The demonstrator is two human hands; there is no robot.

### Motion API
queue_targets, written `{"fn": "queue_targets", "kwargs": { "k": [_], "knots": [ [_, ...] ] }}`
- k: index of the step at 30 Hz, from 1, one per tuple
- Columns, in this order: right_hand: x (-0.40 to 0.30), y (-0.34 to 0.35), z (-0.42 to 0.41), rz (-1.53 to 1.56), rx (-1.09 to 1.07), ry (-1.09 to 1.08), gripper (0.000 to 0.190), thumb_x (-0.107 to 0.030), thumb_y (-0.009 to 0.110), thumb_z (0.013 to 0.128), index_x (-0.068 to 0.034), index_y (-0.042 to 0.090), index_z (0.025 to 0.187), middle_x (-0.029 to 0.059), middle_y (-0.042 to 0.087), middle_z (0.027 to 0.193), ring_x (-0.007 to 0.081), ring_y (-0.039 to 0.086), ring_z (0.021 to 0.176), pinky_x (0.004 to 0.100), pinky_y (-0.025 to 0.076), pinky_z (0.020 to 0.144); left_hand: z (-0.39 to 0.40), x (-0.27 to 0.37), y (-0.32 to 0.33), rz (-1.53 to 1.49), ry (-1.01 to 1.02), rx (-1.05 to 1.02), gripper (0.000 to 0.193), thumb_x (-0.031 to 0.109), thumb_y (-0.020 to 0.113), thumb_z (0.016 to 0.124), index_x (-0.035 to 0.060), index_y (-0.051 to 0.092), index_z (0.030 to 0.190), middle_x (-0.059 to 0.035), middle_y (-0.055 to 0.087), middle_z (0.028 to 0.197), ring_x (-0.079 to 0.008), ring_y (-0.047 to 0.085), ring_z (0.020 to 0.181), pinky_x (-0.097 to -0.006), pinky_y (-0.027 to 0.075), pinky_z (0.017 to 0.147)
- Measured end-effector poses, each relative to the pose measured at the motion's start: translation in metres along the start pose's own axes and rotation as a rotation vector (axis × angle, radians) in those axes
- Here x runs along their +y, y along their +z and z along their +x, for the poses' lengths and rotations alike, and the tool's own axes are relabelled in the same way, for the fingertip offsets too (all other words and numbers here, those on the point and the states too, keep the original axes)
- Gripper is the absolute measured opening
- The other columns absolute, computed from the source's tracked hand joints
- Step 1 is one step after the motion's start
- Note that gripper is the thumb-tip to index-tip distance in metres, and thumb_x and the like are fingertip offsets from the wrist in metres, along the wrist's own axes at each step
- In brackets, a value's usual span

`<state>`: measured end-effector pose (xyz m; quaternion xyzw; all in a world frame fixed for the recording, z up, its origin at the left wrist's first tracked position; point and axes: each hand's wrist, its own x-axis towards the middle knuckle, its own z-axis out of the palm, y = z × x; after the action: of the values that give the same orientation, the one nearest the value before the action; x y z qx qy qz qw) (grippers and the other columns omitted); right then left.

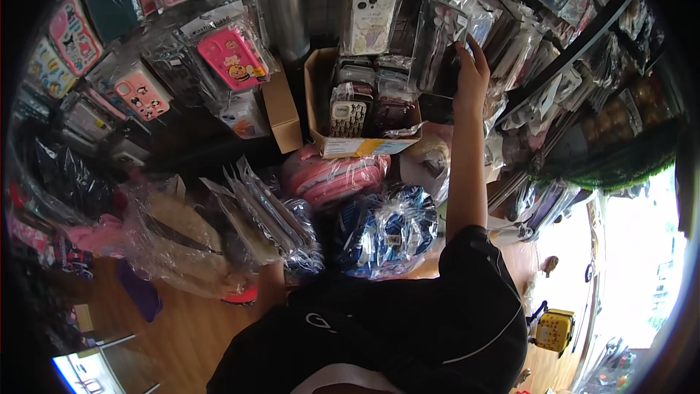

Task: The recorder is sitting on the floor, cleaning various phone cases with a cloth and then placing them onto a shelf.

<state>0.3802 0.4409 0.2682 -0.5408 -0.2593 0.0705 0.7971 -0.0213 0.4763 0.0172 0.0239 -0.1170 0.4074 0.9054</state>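
My right hand (473, 76) is raised at the wall display, its fingers at the right edge of a clear-bagged phone case (437, 46). Other bagged cases (481, 22) hang right behind it. Lower down on the left, my left hand (270, 273) is mostly hidden behind a stack of flat packs in clear plastic bags (262, 219), which it holds upright. Between my arms, a cardboard box (317, 104) contains rows of phone cases, with a black-and-cream patterned case (348, 119) at its front. A white bagged phone case (373, 16) hangs above the box.
Below the box lie a pink plastic-wrapped bag (339, 175) and a blue plastic-wrapped bundle (388, 224). A pink phone case (232, 57) hangs at left. A metal post (287, 5) stands behind. A dark rail (574, 54) slants at right. A yellow suitcase (555, 330) stands on the floor.
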Motion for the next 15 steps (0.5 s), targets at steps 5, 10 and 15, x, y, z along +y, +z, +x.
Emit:
{"fn": "queue_targets", "kwargs": {
  "k": [5,10,15],
  "knots": [
    [0.008,-0.009,0.004,-0.128,0.023,-0.109,0.039,-0.008,0.055,0.076,-0.003,0.046,0.114,-0.0070,0.041,0.055,0.0006,0.029,0.049,0.0170,0.022,0.044,0.014,0.014,-0.016,-0.056,0.040,-0.026,0.067,0.049,0.042,0.078,0.0148,0.019,0.131,-0.0125,0.034,0.124,-0.0296,0.037,0.109,-0.0506,0.025,0.089],
    [0.017,-0.003,0.013,-0.247,-0.041,-0.141,0.040,-0.010,0.056,0.075,-0.006,0.047,0.115,-0.0064,0.039,0.051,0.0010,0.030,0.047,0.0182,0.024,0.043,0.020,0.028,-0.027,-0.112,0.127,-0.041,0.070,0.050,0.044,0.076,0.0137,0.019,0.131,-0.0134,0.032,0.126,-0.0328,0.034,0.113,-0.0527,0.024,0.093],
    [0.041,0.014,0.042,-0.614,0.028,-0.489,0.042,-0.019,0.055,0.074,-0.008,0.047,0.114,0.0085,0.052,0.058,0.0159,0.047,0.049,0.0288,0.038,0.050,0.011,0.010,-0.012,-0.015,0.173,-0.057,0.066,0.048,0.042,0.078,0.0128,0.021,0.130,-0.0133,0.033,0.126,-0.0322,0.036,0.112,-0.0513,0.025,0.092]
  ]
}}
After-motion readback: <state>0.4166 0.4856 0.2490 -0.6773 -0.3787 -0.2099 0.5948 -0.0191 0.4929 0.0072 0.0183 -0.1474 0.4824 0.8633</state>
